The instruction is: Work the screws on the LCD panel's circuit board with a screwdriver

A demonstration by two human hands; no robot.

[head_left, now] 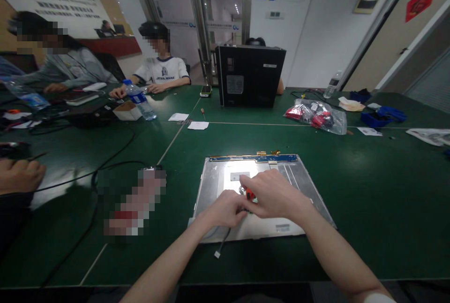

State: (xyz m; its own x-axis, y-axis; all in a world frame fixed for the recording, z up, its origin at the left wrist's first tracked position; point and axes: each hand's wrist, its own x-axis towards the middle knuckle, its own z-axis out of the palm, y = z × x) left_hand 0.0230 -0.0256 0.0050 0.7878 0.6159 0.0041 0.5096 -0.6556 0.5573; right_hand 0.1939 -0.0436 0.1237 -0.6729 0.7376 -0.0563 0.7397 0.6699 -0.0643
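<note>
A flat display panel (214,176) lies metal back up on the table before me, with a blue circuit strip (239,158) along its far edge. My right hand (274,193) is closed over the middle of the panel, its fingers around a small orange-and-black object (250,193) that looks like a tool handle, mostly hidden. Beside it, my left hand (227,207) has its fingers pinched together low over the panel, touching the right hand; what they grip is hidden. A grey cable with a white connector (217,254) hangs off the near edge.
A black computer case (251,77) stands at the back. Bagged red parts (318,115) and blue gloves (383,116) lie right. Black cables (94,178) and a water bottle (139,100) are left. A co-worker's hand (21,175) rests at far left; two people sit behind.
</note>
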